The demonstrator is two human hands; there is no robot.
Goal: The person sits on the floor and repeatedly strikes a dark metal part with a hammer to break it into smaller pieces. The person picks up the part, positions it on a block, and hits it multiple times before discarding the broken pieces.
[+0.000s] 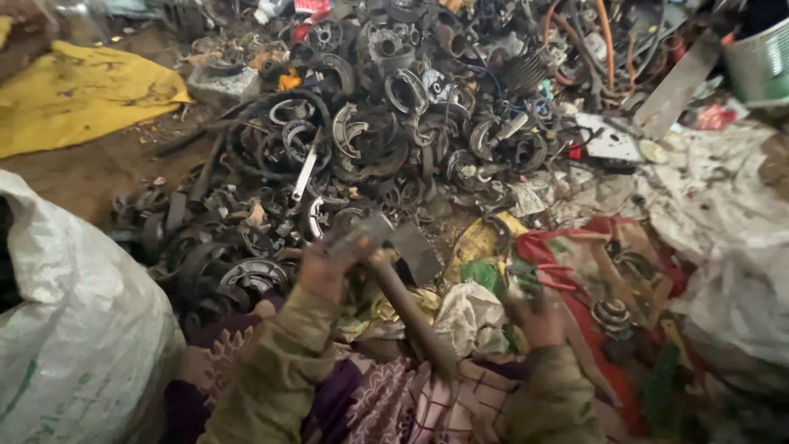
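Sitting low amid scrap, the person works with both bare hands over a lap covered in patterned pink-and-purple cloth (394, 403). Left hand (325, 267), sleeve olive-drab, is raised at about 11 o'clock from the lap, fingers wrapped around a small grey metal piece (366, 232) that is blurred; its exact shape cannot be told. Just beside that hand, a long brown wooden handle (411, 316) runs diagonally from the grey piece down toward 5 o'clock, ending at the lap cloth. Whether the left hand grips the handle too cannot be told.

Right hand (538, 316), at about 3 o'clock from the handle, rests on crumpled rags and wrappers, fingers curled; blur hides whether they clamp anything. Near it, at 4 o'clock, lies a small ridged metal pulley (612, 314) on red cloth (567, 247).

A large heap of dark rusted metal rings and motor parts (386, 140) fills 12 o'clock. White woven plastic sack (74, 329) stands at 9 o'clock; yellow tarpaulin (82, 94) at 10 o'clock.
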